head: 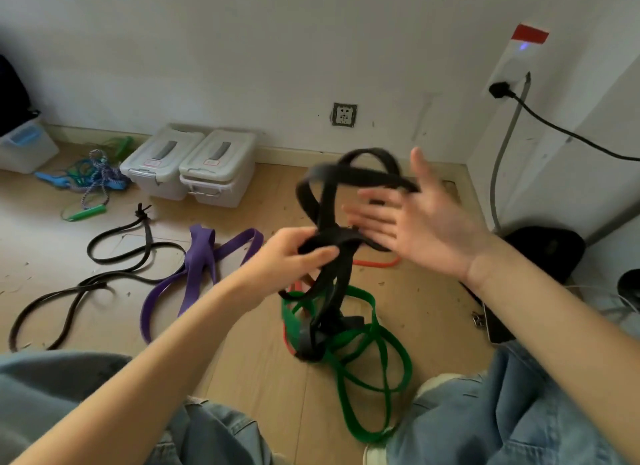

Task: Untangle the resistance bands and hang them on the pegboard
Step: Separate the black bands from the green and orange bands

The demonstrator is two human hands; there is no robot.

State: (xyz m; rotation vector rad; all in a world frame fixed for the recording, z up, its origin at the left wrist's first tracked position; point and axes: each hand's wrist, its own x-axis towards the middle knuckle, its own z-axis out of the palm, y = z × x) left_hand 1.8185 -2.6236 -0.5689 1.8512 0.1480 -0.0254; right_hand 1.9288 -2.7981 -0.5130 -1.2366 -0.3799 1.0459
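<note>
A wide black band (329, 201) loops up in the air above the floor, knotted at its middle. My left hand (294, 253) pinches it at that knot. My right hand (412, 219) is spread with straight fingers, one black loop draped over them. The band's lower part runs down into a tangle with a green band (377, 347) and a red band (375, 263) on the floor between my knees. A purple band (197, 267) and a thin dark band (114, 253) lie loose on the floor to the left. No pegboard is in view.
Two lidded plastic boxes (194, 163) stand by the back wall, with a heap of jump ropes (93, 177) and another bin (24, 146) to their left. On the right are a black bag (547, 250), a cable (568, 135) and a white cabinet (571, 174).
</note>
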